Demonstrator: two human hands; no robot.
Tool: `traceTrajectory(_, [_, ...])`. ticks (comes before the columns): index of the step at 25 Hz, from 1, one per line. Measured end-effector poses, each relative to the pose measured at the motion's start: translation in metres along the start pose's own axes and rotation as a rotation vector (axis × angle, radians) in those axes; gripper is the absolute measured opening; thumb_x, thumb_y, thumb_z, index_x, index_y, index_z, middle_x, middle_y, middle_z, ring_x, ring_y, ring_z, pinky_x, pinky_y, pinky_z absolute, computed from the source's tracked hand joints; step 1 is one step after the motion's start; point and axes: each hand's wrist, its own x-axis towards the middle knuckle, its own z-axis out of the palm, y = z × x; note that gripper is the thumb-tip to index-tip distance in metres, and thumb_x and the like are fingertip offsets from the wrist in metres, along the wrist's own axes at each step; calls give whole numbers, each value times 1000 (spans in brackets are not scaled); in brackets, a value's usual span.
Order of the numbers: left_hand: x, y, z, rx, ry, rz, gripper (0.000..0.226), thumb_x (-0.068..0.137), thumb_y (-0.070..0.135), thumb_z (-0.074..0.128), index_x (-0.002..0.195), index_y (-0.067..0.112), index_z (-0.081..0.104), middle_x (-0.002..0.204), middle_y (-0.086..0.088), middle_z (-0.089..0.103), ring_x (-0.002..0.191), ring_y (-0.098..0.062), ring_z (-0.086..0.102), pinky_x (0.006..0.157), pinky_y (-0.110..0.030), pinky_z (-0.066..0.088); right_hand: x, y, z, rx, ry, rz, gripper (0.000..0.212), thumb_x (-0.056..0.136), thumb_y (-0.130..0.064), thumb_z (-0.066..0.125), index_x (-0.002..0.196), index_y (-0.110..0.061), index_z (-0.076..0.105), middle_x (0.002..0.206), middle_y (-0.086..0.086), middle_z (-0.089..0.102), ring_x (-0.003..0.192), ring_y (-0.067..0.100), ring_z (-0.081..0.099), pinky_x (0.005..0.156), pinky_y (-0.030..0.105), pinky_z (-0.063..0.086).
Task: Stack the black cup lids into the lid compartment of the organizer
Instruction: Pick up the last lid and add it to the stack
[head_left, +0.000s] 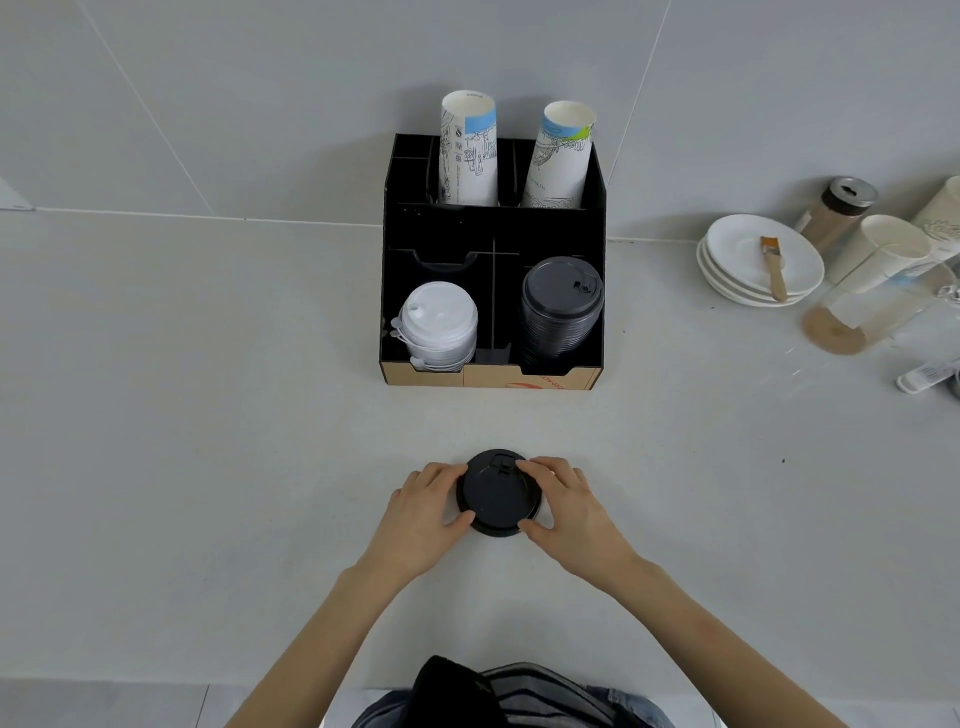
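A short stack of black cup lids (496, 493) rests on the grey counter, near the front edge. My left hand (428, 506) cups its left side and my right hand (563, 501) cups its right side, fingers curled around the rim. Behind it stands the black organizer (596, 208). Its front right compartment holds a tall stack of black lids (561, 312). The front left compartment holds white lids (439, 327).
Two sleeves of paper cups (470, 150) stand in the organizer's rear slots. To the right are stacked white saucers (727, 260) with a small brush (774, 267), a shaker jar (839, 210), more paper cups (883, 254) and a clear glass vessel (878, 312).
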Motion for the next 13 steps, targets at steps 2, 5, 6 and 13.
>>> traceTrajectory(2, [-1, 2, 2, -5, -14, 3, 57, 83, 29, 56, 133, 19, 30, 136, -2, 40, 119, -22, 39, 98, -34, 34, 1, -1, 2, 4, 6, 16, 64, 80, -20, 61, 135, -20, 27, 133, 8, 35, 121, 24, 34, 100, 32, 39])
traceTrajectory(5, [-1, 5, 4, 27, -35, 1, 69, 80, 36, 59, 136, 20, 23, 141, -1, 34, 123, -22, 33, 100, -33, 30, 1, -2, 5, 43, 1, 46, 74, 76, -26, 65, 136, -20, 22, 127, 9, 34, 118, 24, 37, 99, 32, 40])
traceTrajectory(6, [-1, 5, 5, 41, -42, 0, 72, 78, 38, 60, 137, 20, 21, 142, -1, 31, 125, -21, 30, 100, -33, 28, 1, -1, 6, 54, -4, 56, 77, 76, -28, 67, 137, -19, 21, 126, 9, 34, 117, 23, 38, 99, 31, 39])
traceTrajectory(13, [2, 8, 5, 53, -59, 3, 77, 77, 39, 61, 138, 22, 17, 144, 0, 29, 127, -21, 28, 101, -33, 26, -1, 2, 8, 100, 32, 27, 71, 75, -27, 67, 134, -20, 29, 126, 5, 33, 117, 21, 37, 95, 24, 37])
